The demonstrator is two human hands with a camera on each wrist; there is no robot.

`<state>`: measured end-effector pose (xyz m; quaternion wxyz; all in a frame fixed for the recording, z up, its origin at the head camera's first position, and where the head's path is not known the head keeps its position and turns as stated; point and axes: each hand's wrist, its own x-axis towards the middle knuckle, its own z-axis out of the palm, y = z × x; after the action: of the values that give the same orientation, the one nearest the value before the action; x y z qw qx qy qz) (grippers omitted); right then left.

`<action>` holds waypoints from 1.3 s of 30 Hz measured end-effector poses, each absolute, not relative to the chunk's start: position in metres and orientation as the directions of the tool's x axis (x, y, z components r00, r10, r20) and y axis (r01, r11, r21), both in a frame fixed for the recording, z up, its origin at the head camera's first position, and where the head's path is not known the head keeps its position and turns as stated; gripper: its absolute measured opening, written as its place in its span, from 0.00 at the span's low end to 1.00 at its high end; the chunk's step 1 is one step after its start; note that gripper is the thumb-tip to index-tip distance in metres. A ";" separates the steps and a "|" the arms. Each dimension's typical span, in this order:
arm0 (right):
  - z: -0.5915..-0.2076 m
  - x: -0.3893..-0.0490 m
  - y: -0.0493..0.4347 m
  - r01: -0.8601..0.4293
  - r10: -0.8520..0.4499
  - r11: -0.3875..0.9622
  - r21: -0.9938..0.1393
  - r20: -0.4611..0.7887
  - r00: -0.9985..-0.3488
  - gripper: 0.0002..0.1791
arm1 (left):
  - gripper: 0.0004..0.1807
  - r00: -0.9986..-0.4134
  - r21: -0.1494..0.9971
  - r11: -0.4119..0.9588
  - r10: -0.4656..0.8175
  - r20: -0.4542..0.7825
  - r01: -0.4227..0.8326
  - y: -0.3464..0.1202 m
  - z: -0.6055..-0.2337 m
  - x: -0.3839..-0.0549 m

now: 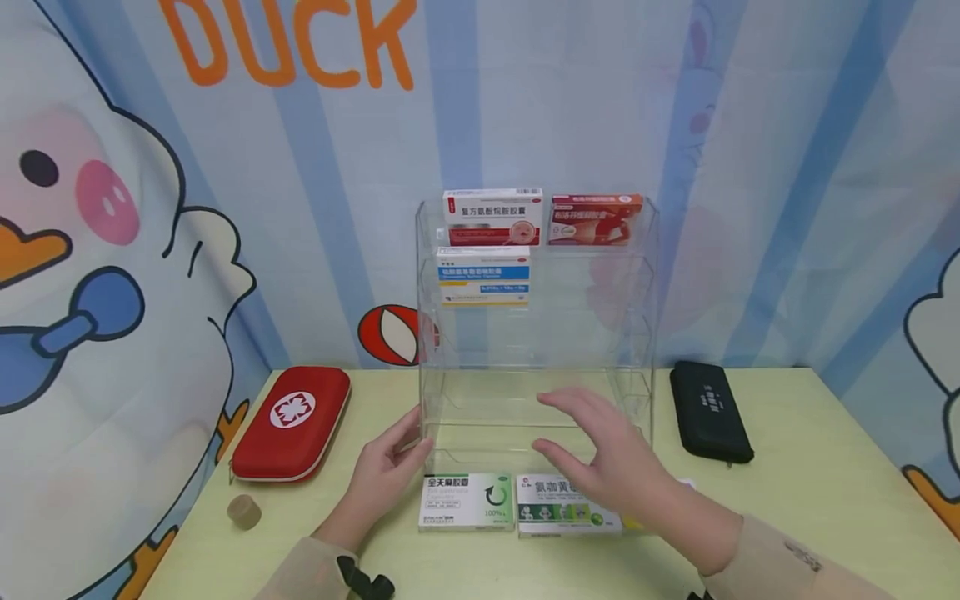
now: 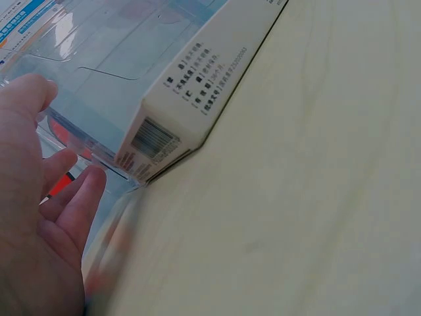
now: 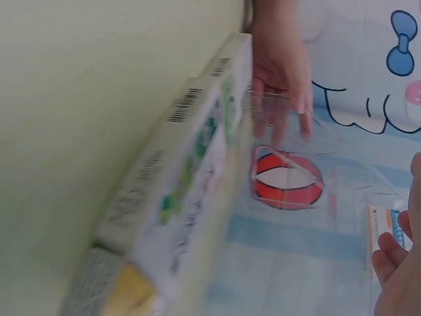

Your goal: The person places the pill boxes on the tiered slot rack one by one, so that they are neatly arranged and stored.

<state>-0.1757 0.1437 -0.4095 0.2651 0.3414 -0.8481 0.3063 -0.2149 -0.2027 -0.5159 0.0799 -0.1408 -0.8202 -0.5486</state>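
Observation:
A clear stepped plastic rack (image 1: 540, 367) stands at the middle of the table. My left hand (image 1: 384, 471) is at its lower left side, thumb by the front edge, the other fingers extended along the side wall. Spread in front of the lower tiers, my right hand (image 1: 618, 454) holds nothing. Below it, a green-and-white medicine box (image 1: 467, 502) and a white medicine box with green pictures (image 1: 562, 510) sit in a row before the rack. Another box with a yellow corner (image 1: 632, 523) is mostly hidden by the right forearm.
Upper tiers hold a white-and-red box (image 1: 492, 218), an orange-red box (image 1: 596, 221) and a white-and-blue box (image 1: 483, 277). A red zip case (image 1: 292, 425) and a small round tan piece (image 1: 243, 512) lie left, a black case (image 1: 711, 411) right. A printed curtain (image 1: 525, 108) hangs behind.

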 end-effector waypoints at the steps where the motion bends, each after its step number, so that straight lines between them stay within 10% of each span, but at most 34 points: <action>1: -0.413 -0.172 0.148 -0.738 -0.426 0.587 -0.333 0.649 -0.631 0.30 | 0.35 -0.947 0.876 0.360 0.143 0.287 0.320 -0.202 -0.516 -0.215; 25: -0.476 -0.141 0.257 -0.569 -0.362 0.763 -0.305 0.529 -0.768 0.31 | 0.35 -0.939 0.872 0.348 0.139 0.316 0.345 -0.200 -0.519 -0.216; 39: -0.481 -0.141 0.286 -0.364 -0.307 0.858 -0.363 0.206 -0.929 0.39 | 0.35 -0.942 0.871 0.358 0.131 0.309 0.336 -0.200 -0.517 -0.215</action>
<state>-0.1410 0.2858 -0.4807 0.0705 0.1746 -0.9612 0.2014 -0.2153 -0.2004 -0.5172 0.0932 -0.1425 -0.8186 -0.5485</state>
